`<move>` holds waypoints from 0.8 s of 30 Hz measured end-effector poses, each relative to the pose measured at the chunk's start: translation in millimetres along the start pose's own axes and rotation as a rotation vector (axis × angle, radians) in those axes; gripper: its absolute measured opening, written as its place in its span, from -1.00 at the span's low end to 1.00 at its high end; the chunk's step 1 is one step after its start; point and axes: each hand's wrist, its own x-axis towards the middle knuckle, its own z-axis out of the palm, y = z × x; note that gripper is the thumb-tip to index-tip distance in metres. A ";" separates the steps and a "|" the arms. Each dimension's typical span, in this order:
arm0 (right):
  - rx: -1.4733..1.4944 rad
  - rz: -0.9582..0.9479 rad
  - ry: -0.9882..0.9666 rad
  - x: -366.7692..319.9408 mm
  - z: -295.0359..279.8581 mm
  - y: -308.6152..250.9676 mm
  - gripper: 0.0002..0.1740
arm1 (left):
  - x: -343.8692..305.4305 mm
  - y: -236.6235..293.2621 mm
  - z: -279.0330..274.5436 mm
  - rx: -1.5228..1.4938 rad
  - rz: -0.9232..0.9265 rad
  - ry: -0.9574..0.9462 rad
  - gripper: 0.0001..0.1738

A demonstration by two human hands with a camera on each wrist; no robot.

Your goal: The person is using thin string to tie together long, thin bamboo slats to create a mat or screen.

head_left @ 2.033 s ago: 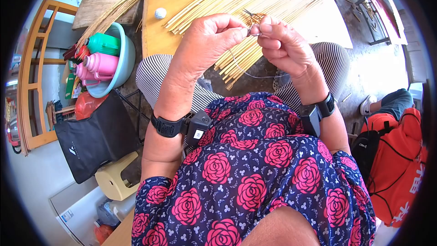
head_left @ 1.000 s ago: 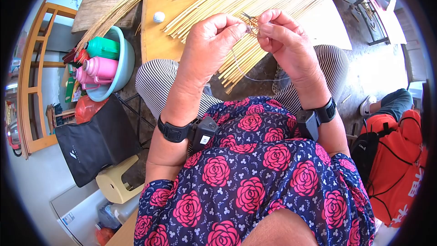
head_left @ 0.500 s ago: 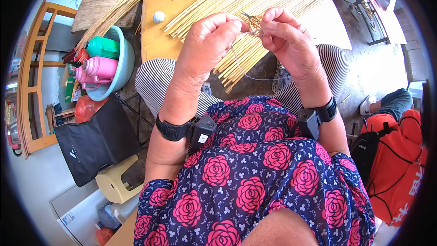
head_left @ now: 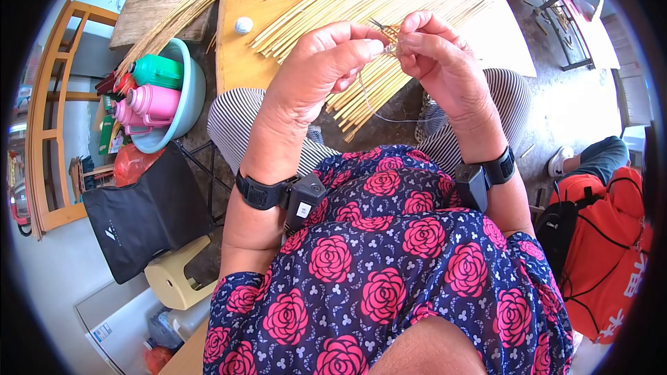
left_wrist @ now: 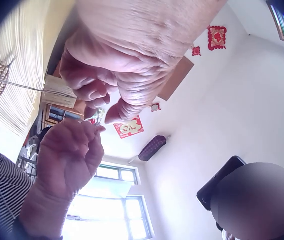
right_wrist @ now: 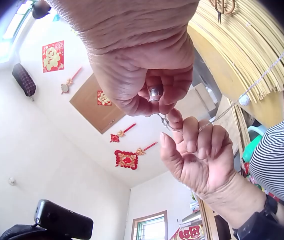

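Both hands meet over the table's near edge, working a thin pale string (right_wrist: 165, 121) whose twisted, looped part spans the small gap between their fingertips. My left hand (head_left: 313, 69) pinches it between thumb and forefinger. At the other side my right hand (head_left: 448, 66) grips the string's knotted part with thumb and fingertips; a metal ring (right_wrist: 155, 93) circles one finger. A loose length of the string (head_left: 368, 104) hangs below the left hand in a curve. Just beyond the fingertips, scissors (left_wrist: 0, 79) with tan handles lie on the spread of straw-coloured stalks (head_left: 340, 17).
On the yellow table (head_left: 236, 55) sits a white ball (head_left: 243, 25) left of the stalks. A blue basin (head_left: 191, 90) at the left holds green and pink thermos flasks. Striped trouser knees (head_left: 236, 114) flank the table's near edge. A black cloth-covered seat (head_left: 146, 208) stands at the left.
My left hand first drew left, stretching the string between the hands, then came back right beside the right hand's fingertips. The right hand's forefinger has lifted and its grip has shifted slightly.
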 end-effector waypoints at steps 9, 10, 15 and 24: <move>-0.006 -0.004 0.010 -0.4 1.6 -0.6 -0.90 | -0.1 -1.6 5.1 0.069 0.055 0.066 -0.77; -0.003 -0.003 0.008 -0.4 1.4 -0.6 -0.90 | -0.8 -0.9 6.2 0.076 0.065 0.069 -0.77; 0.010 0.005 0.004 0.5 -1.7 1.0 -0.90 | -1.1 -0.5 5.8 0.032 0.057 0.070 -0.76; 0.008 -0.011 0.008 0.1 -2.1 1.1 -0.90 | -2.6 0.3 6.4 0.032 0.007 0.077 -0.73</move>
